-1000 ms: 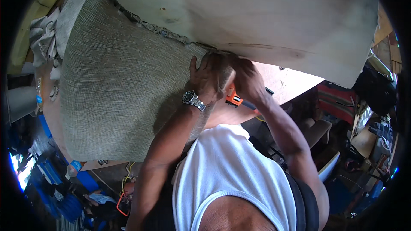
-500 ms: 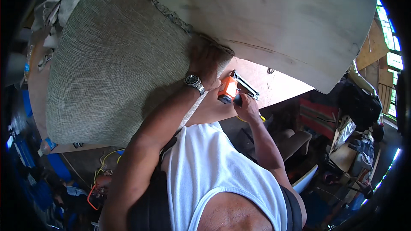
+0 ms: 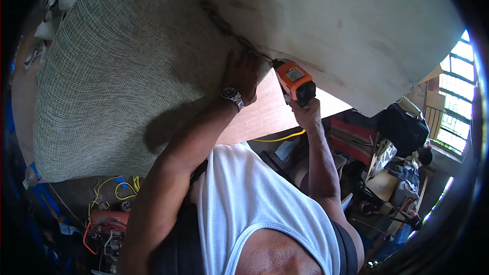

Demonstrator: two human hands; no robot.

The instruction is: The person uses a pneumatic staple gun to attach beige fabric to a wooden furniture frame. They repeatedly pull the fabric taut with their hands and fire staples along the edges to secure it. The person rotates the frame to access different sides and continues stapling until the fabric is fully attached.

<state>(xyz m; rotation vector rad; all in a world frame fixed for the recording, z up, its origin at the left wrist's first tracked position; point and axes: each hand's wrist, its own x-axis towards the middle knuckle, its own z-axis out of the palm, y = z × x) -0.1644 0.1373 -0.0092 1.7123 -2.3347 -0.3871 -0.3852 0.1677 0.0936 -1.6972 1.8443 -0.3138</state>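
The right hand (image 3: 306, 113) holds the tool (image 3: 294, 79), an orange and black unit. The right grip is closed around the tool's handle, below the black rear end. The tool's nose points up and to the left, to the edge where the fabric (image 3: 117, 81) meets the pale panel (image 3: 346, 35). Contact between nose and edge cannot be confirmed.

The left hand (image 3: 242, 79) lies on the fabric near its right-hand corner, just left of the nose. Its fingers point toward the panel. The hand is in shadow; whether the left grip is pinching the fabric or lying flat cannot be told. A metal-band watch (image 3: 232, 97) is fitted at the left wrist.

The fabric is grey-green and woven, and spreads across the left side of the view. The panel occupies the upper right, with a dark, rough seam between the two. A bench (image 3: 249, 119) with a pinkish-brown surface shows below them, brightly lit behind the tool.

A yellow hose (image 3: 282, 136) runs beyond the bench's near edge. A red tank (image 3: 109, 217) sits at lower left. A barred window (image 3: 456, 97) is at far right, near a black bag (image 3: 402, 127).
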